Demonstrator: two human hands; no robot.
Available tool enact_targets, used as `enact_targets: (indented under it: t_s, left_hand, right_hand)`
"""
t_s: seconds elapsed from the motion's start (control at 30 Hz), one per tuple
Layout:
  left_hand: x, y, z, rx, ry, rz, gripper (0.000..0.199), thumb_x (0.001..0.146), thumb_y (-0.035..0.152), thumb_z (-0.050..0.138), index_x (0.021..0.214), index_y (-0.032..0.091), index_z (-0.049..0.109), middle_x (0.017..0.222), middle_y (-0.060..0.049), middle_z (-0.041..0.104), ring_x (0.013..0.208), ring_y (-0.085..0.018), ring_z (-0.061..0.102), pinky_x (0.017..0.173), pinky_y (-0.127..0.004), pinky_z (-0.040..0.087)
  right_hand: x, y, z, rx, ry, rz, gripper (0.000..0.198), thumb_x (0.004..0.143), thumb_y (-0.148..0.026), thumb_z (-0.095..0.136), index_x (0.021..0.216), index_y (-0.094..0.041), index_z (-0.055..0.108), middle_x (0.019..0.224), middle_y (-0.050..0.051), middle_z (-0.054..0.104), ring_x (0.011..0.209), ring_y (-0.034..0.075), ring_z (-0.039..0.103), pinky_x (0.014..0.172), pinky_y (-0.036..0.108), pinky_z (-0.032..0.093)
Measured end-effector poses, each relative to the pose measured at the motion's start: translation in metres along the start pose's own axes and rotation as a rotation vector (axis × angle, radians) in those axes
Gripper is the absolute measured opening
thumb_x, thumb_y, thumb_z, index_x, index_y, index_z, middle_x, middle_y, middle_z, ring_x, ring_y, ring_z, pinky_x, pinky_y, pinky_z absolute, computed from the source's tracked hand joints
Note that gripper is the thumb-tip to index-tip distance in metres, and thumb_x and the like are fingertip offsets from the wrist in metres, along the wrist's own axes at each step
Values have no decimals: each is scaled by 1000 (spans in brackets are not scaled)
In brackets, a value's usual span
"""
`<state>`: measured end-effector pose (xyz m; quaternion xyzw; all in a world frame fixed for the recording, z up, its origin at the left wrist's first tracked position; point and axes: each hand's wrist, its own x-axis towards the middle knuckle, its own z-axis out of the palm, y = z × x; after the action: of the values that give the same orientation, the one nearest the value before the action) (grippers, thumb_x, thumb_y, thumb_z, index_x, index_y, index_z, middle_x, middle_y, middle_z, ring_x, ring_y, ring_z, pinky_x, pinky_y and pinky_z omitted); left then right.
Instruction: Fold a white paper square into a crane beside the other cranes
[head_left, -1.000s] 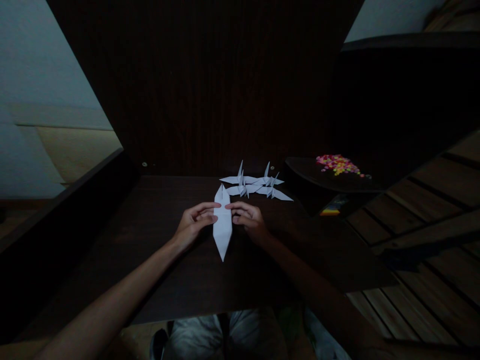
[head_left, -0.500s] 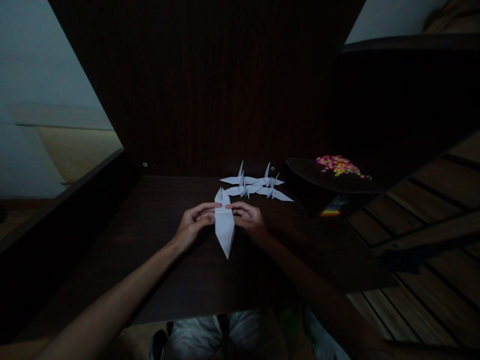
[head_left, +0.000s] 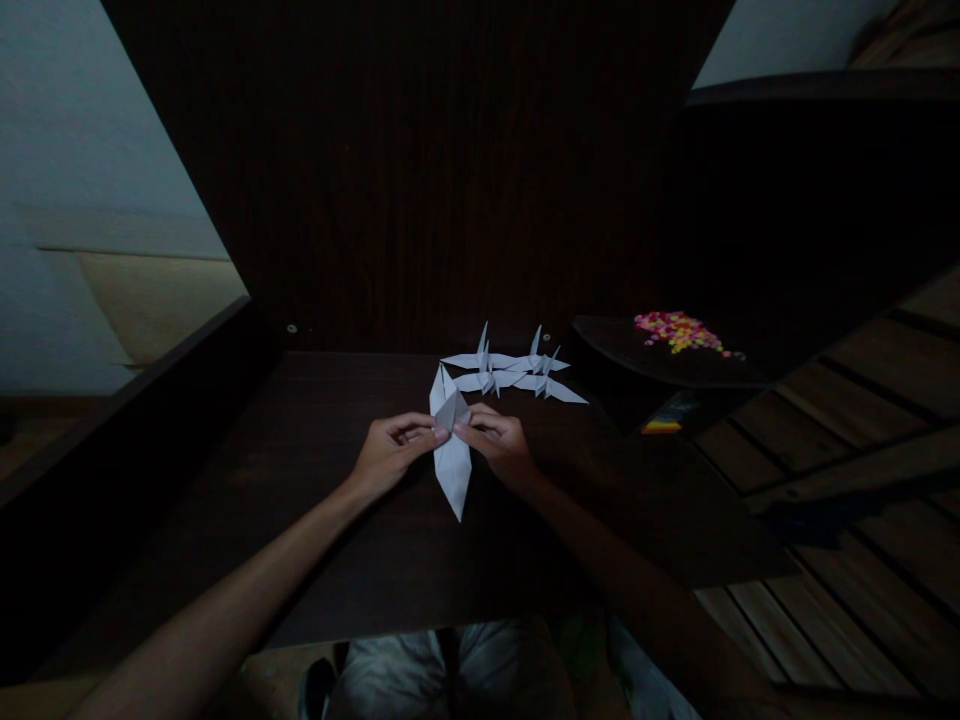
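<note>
Folded white paper, long, pointed at both ends, sits mid-counter between both hands, one tip toward the person, other toward the back panel; resting on the counter or slightly lifted, can't tell. Short flap raised at its middle. Left hand: fingers curled in, thumb and fingertips brought together in a thin pinch on the paper's left edge. Right hand: same pinch on the right edge, thumb at the flap's base; some fingers partly hidden by the paper. Should be very light, stiffish where layered, easy to crease or tear, little slip expected. Best hold: layered middle, by the side edges near the flap; thin tips would likely bend. Room: tight at the far tip, just beside the white paper cranes, touching or not unclear. Side board well apart on the left; counter's front edge well apart from the near tip. Right side: dark shelf with coloured bits, past the cranes
</note>
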<state>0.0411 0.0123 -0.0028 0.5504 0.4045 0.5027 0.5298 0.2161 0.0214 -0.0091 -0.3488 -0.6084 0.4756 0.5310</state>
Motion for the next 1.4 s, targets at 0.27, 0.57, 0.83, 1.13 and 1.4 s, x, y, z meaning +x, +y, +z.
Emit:
enact_targets:
  t_s: [0.27,0.57,0.83,1.13,1.4]
  left_hand:
    - [-2,0,3,46,37,33,27,65,36,78,79,15,68,74,-3,69,69,-15,63,67,-26,49]
    - [-4,-7,4,-69,-58,97,30,74,29,73,87,20,47,68,5,57,63,-9,57,58,-18,41]
    - [-4,6,2,82,24,103,28,71,33,73,93,17,70,76,-3,67,69,-15,60,63,-26,48]
    - [-5,4,-1,196,21,146,51,69,31,75,116,18,65,85,-3,68,78,-18,62,76,-32,50]
    - [-8,8,0,354,55,354,29,72,25,73,101,25,73,84,-5,73,72,-20,61,73,-30,47]
  right_hand:
    - [0,9,6,44,131,40,29,65,-37,75,84,-19,61,75,1,61,72,15,58,68,28,48]
    - [-4,3,11,18,162,22,32,65,-32,75,77,-22,47,64,-4,53,58,10,53,55,23,44]
    - [-6,3,5,-4,18,-39,24,69,-28,72,90,-21,62,81,1,59,74,13,56,65,26,48]
    - [-2,-2,-3,-223,34,-176,26,74,-26,70,100,-22,72,77,2,60,71,15,56,66,29,48]
    - [-6,-7,-1,-413,96,-354,13,77,-25,69,89,-25,75,74,4,66,71,19,57,70,36,47]
